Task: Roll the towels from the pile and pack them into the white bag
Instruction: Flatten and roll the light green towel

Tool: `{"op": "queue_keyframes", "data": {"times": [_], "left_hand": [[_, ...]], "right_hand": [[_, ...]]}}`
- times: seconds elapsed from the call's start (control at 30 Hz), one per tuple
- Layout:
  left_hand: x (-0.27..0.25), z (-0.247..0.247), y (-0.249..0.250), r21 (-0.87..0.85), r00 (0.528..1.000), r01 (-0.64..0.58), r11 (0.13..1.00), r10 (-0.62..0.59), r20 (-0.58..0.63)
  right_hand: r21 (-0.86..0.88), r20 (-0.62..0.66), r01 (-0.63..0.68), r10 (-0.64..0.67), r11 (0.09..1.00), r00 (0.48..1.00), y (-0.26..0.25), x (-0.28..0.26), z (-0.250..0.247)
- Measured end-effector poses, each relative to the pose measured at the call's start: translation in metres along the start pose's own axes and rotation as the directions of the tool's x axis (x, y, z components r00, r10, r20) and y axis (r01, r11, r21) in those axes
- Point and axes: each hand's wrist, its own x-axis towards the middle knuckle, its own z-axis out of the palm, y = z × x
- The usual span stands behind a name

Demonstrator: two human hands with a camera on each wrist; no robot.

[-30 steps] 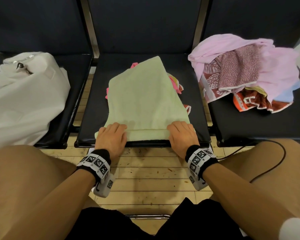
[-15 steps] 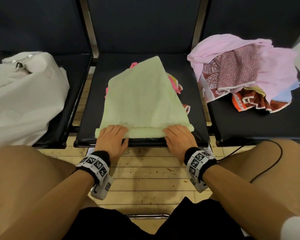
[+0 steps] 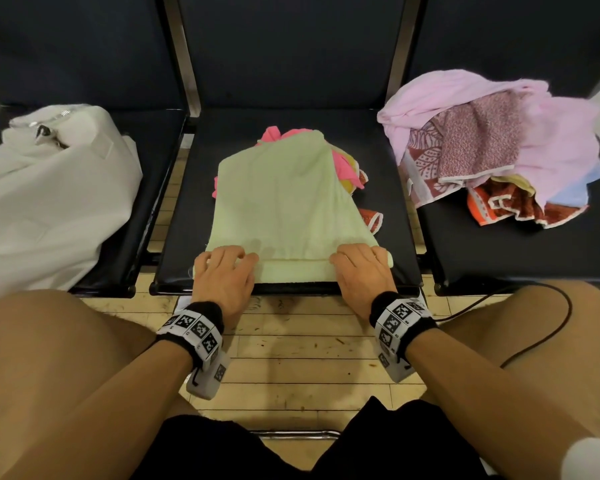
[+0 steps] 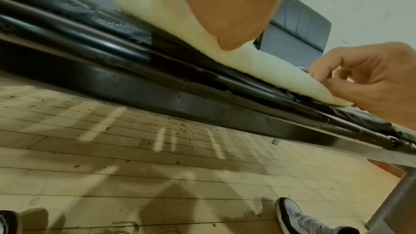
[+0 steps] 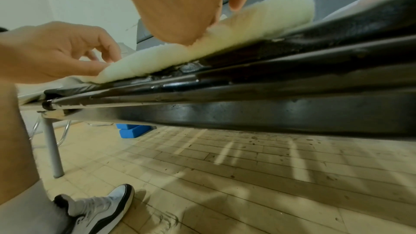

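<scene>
Both hands sit curled over the rolled near edge of the pale green towel (image 3: 284,199), left hand (image 3: 224,277) and right hand (image 3: 359,275) at opposite ends. The roll's long axis runs hand to hand, and the flat unrolled part stretches straight away from the fingers, so I'd guess it rolls forward. The white bag (image 3: 49,202) lies off past the left hand, nearer that one.

Both forearms are bare. Each wrist carries a black wristband (image 3: 205,311) wrapped by a strip of white tiles printed with black square code markings (image 3: 397,315). A pale grey camera box (image 3: 207,379) hangs under the left wrist, a second one (image 3: 394,367) under the right. A thin black cable (image 3: 548,327) loops over the right knee. Black shorts (image 3: 291,455) fill the bottom of the head view. Low in the wrist views show white sneakers (image 5: 101,209) with black trim and white socks (image 4: 315,223).
</scene>
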Motion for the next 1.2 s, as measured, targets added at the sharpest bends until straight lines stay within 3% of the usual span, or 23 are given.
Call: {"op": "queue_keyframes", "data": {"times": [0.1,0.17,0.27,0.4,0.57,0.77,0.87,1.0,1.2], "left_hand": [[0.002,0.004,0.002,0.009,0.997,-0.069,0.998,0.069,-0.025],[0.002,0.005,0.002,-0.001,0.993,-0.113,0.994,0.113,-0.034],[-0.001,0.002,0.003,-0.039,0.997,-0.077,0.996,0.077,-0.009],[-0.001,0.0,0.002,-0.042,0.998,-0.044,0.998,0.046,0.049],[0.0,-0.003,0.003,-0.073,0.999,0.003,0.997,-0.001,0.039],[0.001,-0.007,0.006,-0.023,0.981,0.065,0.998,-0.06,0.184],[0.001,-0.009,0.006,-0.041,0.985,0.081,0.996,-0.074,0.154],[0.001,-0.005,0.003,-0.014,0.99,0.098,0.995,-0.096,0.101],[0.003,-0.003,0.003,-0.076,0.996,0.037,0.996,-0.031,0.079]], "right_hand": [[-0.022,0.004,0.105,-0.105,0.994,0.994,0.002,-0.001,0.007],[0.005,0.035,0.107,-0.108,0.994,0.994,0.001,-0.003,0.006],[0.047,0.115,0.018,-0.023,0.999,0.993,-0.004,-0.004,0.0],[0.034,0.128,-0.046,0.042,0.998,0.991,-0.003,-0.005,0.002],[0.039,0.141,-0.058,0.052,0.998,0.989,0.001,-0.003,0.002],[0.108,0.079,-0.053,0.045,0.993,0.996,-0.002,0.0,-0.003],[0.121,0.035,-0.055,0.051,0.991,0.998,-0.002,0.002,-0.001],[-0.001,-0.029,0.007,-0.007,1.0,1.0,0.005,0.001,0.004],[0.023,0.031,0.045,-0.045,0.999,0.998,0.006,-0.003,0.002]]}}
